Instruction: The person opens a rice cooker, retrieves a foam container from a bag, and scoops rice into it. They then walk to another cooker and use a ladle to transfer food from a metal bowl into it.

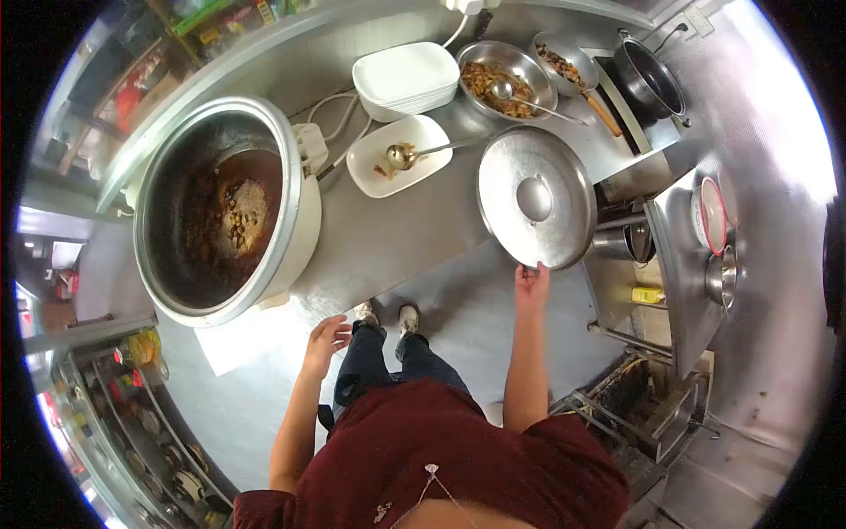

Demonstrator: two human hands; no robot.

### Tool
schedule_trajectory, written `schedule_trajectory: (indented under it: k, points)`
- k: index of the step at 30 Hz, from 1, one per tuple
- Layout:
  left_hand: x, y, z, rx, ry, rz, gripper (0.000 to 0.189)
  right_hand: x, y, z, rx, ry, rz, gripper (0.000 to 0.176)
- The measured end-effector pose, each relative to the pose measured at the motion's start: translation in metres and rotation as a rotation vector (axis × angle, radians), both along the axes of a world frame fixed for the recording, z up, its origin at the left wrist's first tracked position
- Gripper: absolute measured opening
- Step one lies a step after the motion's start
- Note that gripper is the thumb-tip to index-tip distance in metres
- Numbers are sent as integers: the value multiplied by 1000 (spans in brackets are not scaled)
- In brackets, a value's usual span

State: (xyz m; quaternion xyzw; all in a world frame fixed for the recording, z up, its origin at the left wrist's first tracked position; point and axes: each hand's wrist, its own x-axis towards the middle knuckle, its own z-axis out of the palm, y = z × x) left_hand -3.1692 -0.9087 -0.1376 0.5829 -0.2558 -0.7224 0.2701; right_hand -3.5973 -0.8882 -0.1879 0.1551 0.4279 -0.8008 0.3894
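Observation:
My right hand [531, 280] grips the near rim of a round metal lid [564, 189], its fingers partly hidden under the edge. The lid is held flat over the counter's right part. My left hand [330, 337] hangs in front of the counter, fingers apart, holding nothing. Up and left of it stands a large white cooker [304, 220] with dark liquid and bits of food inside. Between cooker and lid, a white rectangular dish [366, 159] holds a ladle [401, 157] and scraps of food.
Stacked white dishes [404, 75] stand at the back, beside a metal bowl of food [480, 78] with a spoon. A wooden-handled pan [564, 57] and a black pot [648, 79] are back right. Shelves [132, 423] stand low left.

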Motion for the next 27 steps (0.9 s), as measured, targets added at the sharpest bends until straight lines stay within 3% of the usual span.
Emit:
schedule_trajectory:
  k: [4,14,20,23,27]
  points:
    - [-6,11,6,24,-54,-47,33,8,6,-12,-76,-147,-20,22]
    - [-4,13,12,1,-125,-56,33,30,-54,-26,-160,-87,104,18]
    - [4,26,12,15,-155,-19,33,45,-65,-27,83,90,569,26]
    - [10,37,10,43,-136,25,34,54,-72,-16,190,67,668,27]
    - [15,50,6,64,-132,79,34,62,-76,-24,136,-6,657,30]
